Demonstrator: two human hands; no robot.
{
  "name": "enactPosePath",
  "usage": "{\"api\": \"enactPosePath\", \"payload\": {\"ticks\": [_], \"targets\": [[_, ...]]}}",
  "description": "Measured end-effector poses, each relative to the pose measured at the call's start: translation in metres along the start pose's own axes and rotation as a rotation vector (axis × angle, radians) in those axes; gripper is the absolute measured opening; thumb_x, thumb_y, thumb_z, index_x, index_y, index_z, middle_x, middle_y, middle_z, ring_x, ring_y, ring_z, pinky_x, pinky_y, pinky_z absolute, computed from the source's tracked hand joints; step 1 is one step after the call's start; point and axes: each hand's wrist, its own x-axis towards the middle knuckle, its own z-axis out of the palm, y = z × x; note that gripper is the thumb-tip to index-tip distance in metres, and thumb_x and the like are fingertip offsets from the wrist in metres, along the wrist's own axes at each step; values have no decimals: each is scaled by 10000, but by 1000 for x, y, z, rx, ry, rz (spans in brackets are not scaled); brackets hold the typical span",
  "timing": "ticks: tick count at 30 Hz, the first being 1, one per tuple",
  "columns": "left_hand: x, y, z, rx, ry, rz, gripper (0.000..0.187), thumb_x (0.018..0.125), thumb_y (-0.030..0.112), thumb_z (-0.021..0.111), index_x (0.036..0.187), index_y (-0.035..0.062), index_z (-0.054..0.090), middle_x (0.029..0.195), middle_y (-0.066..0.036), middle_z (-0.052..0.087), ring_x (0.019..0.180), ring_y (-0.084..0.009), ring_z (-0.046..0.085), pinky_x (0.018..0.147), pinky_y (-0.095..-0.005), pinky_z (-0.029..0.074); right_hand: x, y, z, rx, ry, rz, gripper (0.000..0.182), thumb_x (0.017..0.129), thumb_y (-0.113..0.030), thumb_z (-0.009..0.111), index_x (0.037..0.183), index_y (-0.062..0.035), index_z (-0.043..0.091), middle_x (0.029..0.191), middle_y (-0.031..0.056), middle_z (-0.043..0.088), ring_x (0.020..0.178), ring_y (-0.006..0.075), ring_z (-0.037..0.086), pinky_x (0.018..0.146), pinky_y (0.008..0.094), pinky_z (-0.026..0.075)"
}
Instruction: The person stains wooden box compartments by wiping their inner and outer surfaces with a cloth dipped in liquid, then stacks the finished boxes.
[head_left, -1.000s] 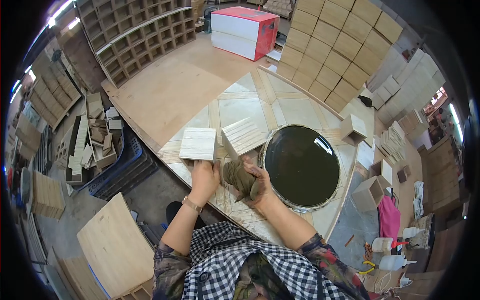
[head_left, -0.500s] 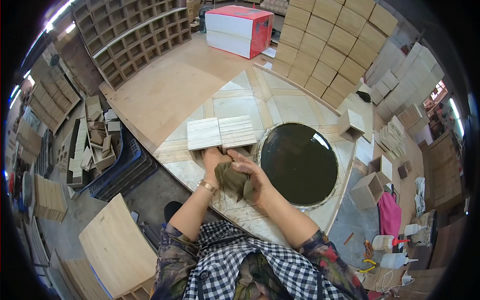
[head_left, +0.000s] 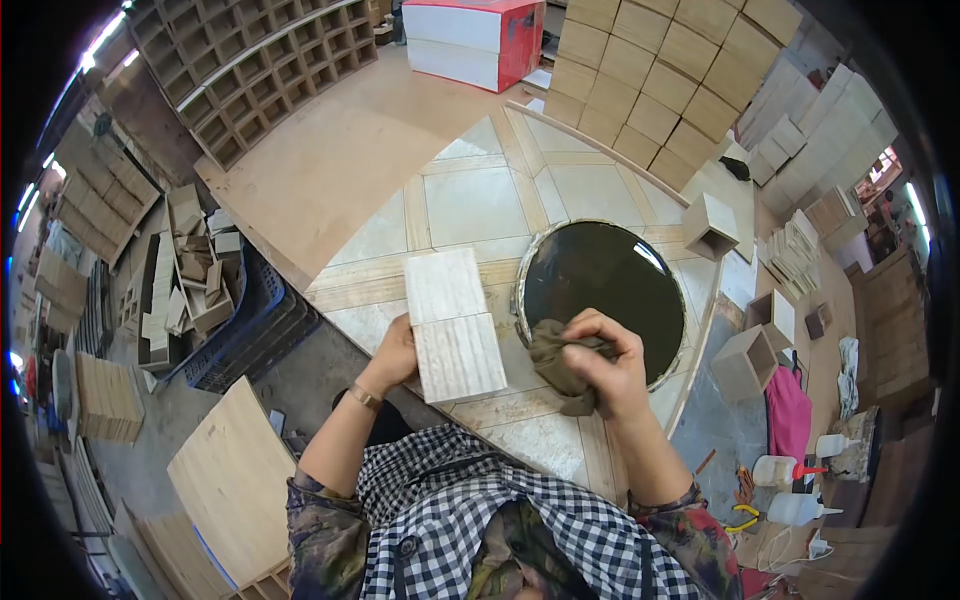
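Note:
Two pale wooden boxes (head_left: pixel 455 325) lie end to end on the tiled tabletop, their grained faces turned up. My left hand (head_left: pixel 397 352) grips their left side near the seam, with its fingertips partly hidden behind the wood. Bunched in my right hand (head_left: pixel 618 372) is an olive-brown cloth (head_left: pixel 560 368), which hangs between the boxes and a round tub (head_left: pixel 522 300) of dark liquid. The right fingers are closed round the cloth, beside the tub's near edge.
Stacked wooden boxes (head_left: pixel 665 75) stand at the back right, and a cubby rack (head_left: pixel 265 75) at the back left. A blue crate (head_left: pixel 262 325) with wood offcuts is at left. Glue bottles (head_left: pixel 790 508), pliers (head_left: pixel 742 518) and a pink cloth (head_left: pixel 788 410) lie at right.
The two boxes have turned from side by side to end to end, with my left hand now on their left side. My right hand has moved right with the cloth, away from the left hand.

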Motion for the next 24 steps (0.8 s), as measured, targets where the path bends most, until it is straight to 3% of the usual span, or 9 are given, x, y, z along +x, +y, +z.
{"api": "enactPosePath", "payload": {"ticks": [2, 3, 7, 11, 15, 18, 20, 23, 24], "targets": [[0, -7, 7, -53, 25, 33, 281, 858, 66, 640, 1119, -33, 608, 1042, -89, 677, 960, -139, 600, 849, -282, 493, 7, 0, 16, -404, -146, -344, 167, 742, -79, 724, 877, -19, 646, 848, 55, 620, 731, 159, 595, 635, 267, 465], [0, -8, 11, -127, 38, 20, 282, 853, 64, 646, 1116, -32, 610, 1039, -90, 679, 950, -140, 603, 842, -282, 496, 7, -4, 28, -453, -205, -363, 174, 733, -72, 737, 881, -36, 652, 858, 96, 609, 722, 208, 602, 633, 277, 477], [-4, 9, 21, -161, 84, -25, 274, 846, 67, 661, 1101, -24, 620, 1025, -92, 684, 909, -140, 615, 804, -283, 510, 2, 7, 59, -903, -380, -449, 298, 734, -206, 736, 994, -119, 618, 861, 71, 561, 725, 263, 629, 576, 357, 505], [-2, -3, 24, -102, 128, 78, 248, 836, 54, 664, 1068, -27, 632, 996, -92, 692, 884, -128, 619, 773, -277, 518, 5, 4, 67, -977, -373, -439, 246, 717, -212, 742, 918, -124, 630, 842, 68, 549, 685, 245, 612, 545, 352, 499], [0, -10, 25, -118, 120, 89, 207, 831, 28, 670, 1034, -10, 661, 945, -57, 697, 834, -106, 623, 729, -264, 527, 11, 12, 74, -1110, -373, -624, 151, 726, -214, 704, 796, -122, 608, 802, 69, 541, 660, 237, 604, 514, 351, 493], [-1, -8, 23, -170, 87, 38, 190, 844, 53, 662, 1018, -23, 648, 937, -54, 694, 846, -105, 613, 742, -268, 520, 56, 30, 81, -1220, -272, -673, 147, 752, -214, 687, 790, -102, 601, 802, 87, 555, 663, 267, 608, 524, 373, 500], [-1, -5, 21, -159, 91, -3, 201, 838, 63, 677, 1021, -15, 648, 925, -29, 686, 833, -88, 601, 740, -262, 516, 95, 37, 87, -1162, -184, -572, 147, 772, -212, 675, 793, -86, 602, 823, 102, 571, 661, 302, 614, 541, 411, 505], [0, -1, 23, -146, 106, 49, 189, 827, 63, 689, 999, -9, 659, 917, -29, 690, 813, -83, 602, 718, -257, 514, 113, 37, 88, -1066, -219, -432, 139, 792, -207, 659, 796, -81, 601, 832, 106, 578, 660, 319, 618, 553, 444, 499], [0, -5, 24, -168, 111, 77, 168, 821, 59, 691, 975, -6, 671, 909, -36, 695, 799, -85, 609, 698, -259, 516, 102, 32, 87, -1070, -317, -452, 135, 792, -207, 657, 797, -84, 601, 828, 106, 577, 652, 318, 619, 552, 445, 496]]}}
